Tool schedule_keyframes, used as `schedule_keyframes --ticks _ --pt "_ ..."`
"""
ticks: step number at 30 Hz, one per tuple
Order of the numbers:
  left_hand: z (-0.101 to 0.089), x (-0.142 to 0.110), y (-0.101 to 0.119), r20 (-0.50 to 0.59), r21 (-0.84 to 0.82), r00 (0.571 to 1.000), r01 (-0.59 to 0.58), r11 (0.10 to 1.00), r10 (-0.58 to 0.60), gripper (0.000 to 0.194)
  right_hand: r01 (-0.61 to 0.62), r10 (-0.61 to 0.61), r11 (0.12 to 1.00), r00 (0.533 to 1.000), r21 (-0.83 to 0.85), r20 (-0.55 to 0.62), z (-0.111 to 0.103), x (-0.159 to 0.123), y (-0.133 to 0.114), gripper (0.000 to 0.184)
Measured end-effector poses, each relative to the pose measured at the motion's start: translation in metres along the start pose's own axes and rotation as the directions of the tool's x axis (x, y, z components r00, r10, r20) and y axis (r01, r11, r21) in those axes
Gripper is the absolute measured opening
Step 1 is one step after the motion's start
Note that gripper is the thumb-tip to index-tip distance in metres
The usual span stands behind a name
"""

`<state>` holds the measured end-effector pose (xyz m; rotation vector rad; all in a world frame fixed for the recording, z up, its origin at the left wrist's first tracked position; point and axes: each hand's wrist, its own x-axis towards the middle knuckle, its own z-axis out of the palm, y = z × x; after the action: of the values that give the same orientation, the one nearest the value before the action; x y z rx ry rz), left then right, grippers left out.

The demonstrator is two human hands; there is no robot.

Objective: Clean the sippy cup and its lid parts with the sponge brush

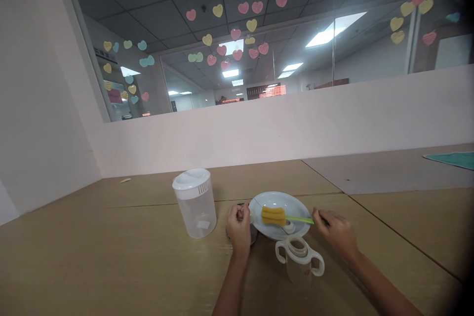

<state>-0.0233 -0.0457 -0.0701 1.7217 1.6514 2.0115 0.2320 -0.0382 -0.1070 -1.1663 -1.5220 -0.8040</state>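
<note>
My right hand is closed round the green handle of a sponge brush. Its yellow sponge head rests on a white plate on the wooden table. My left hand is closed at the plate's left rim, over a small dark round object that I cannot make out. Just in front of the plate stands a clear two-handled cup, between my forearms.
A clear plastic jug with a white lid stands left of my left hand. A teal cloth lies at the far right of the table. A low white wall with a window above backs the table.
</note>
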Motion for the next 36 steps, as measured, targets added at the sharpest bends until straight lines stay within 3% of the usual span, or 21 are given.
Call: schedule_keyframes --ticks 4,7,13,16,19,23,26,28,36 --pt "-0.005 0.007 -0.011 0.089 0.323 0.991 -0.123 0.938 0.099 0.03 -0.041 0.034 0.991 0.998 -0.127 -0.058 -0.004 0.004 0.006 0.041" --pt "-0.003 0.005 -0.02 0.185 0.492 0.979 -0.168 0.854 0.086 0.025 -0.051 0.034 0.956 0.998 -0.29 -0.062 -0.007 0.009 0.011 0.039" --pt "0.001 0.0 -0.026 0.259 0.614 0.966 -0.17 0.771 0.007 0.021 0.117 -0.127 0.933 0.992 -0.341 -0.008 -0.013 0.017 0.013 0.042" --pt "-0.001 -0.001 -0.022 0.252 0.574 0.967 -0.173 0.8 0.028 0.016 0.15 -0.156 0.932 0.988 -0.331 0.006 -0.014 0.019 0.015 0.045" --pt "-0.002 -0.003 -0.014 0.297 0.433 0.94 -0.287 0.855 0.165 0.017 0.166 -0.159 0.934 0.986 -0.316 0.048 -0.015 0.02 0.018 0.046" --pt "0.0 -0.011 0.002 0.44 0.246 0.828 -0.483 0.84 0.347 0.014 0.152 -0.124 0.953 0.985 -0.262 0.119 -0.015 0.019 0.019 0.046" --pt "0.004 -0.019 0.009 0.554 0.18 0.738 -0.557 0.811 0.385 0.021 0.111 -0.08 0.977 0.982 -0.181 0.173 -0.014 0.018 0.016 0.048" --pt "0.006 -0.023 0.009 0.603 0.169 0.702 -0.576 0.799 0.378 0.026 0.072 -0.043 0.989 0.976 -0.131 0.214 -0.013 0.017 0.013 0.049" --pt "0.004 -0.023 0.008 0.623 0.139 0.707 -0.521 0.842 0.335 0.029 -0.072 0.086 0.996 0.914 -0.051 0.397 -0.008 0.013 0.009 0.051"
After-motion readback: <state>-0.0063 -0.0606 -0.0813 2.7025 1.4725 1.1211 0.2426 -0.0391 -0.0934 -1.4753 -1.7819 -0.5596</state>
